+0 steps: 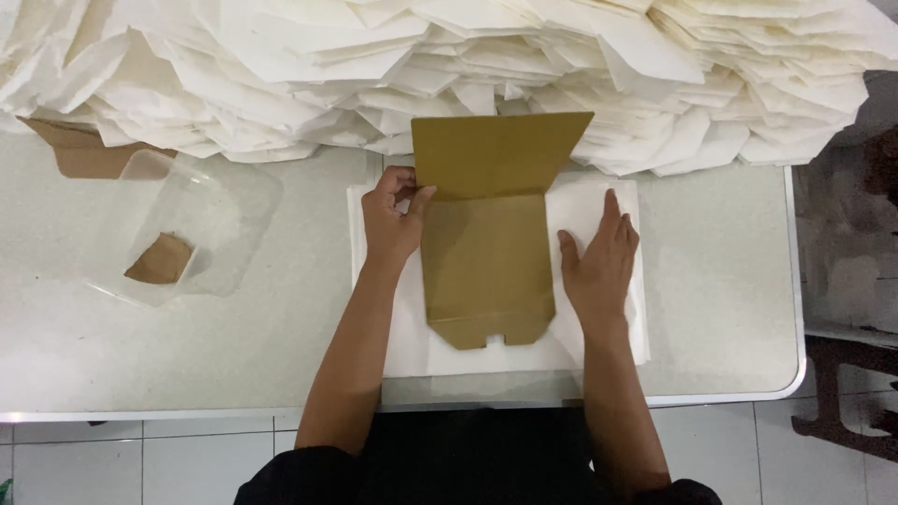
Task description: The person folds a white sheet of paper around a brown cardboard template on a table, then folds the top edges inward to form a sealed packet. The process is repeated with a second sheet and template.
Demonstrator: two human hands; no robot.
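fingers: the left hand point(393, 220) has thumb and curled fingers point(404, 183) pinched on the left edge of the card point(486, 271), right at its fold; the right hand point(599, 266) lies flat and spread, gripping nothing, its thumb along the card's right edge.
near edge: the table point(720, 281) ends in a rounded pale rim just in front of the body; floor tiles point(122, 463) show below it.
sheet: a white paper sheet point(402, 327) lies square to the near edge, a narrow strip of bare table before it; the right palm presses on it.
card: brown, lying in the middle of the sheet, notched tab at its near end, its far flap raised and wider than the body, reaching up in front of the pile.
left room: wide bare tabletop between the left forearm and a clear plastic tub point(187, 224); the tub holds a small brown scrap point(161, 260).
right room: bare tabletop from the sheet's right edge to the table's rounded corner, with dark furniture point(847, 374) beyond it.
far edge: a heap of folded white papers point(449, 65) fills the whole back of the table, its front lip touching the sheet's far edge; a brown piece point(79, 154) pokes out under it at far left.
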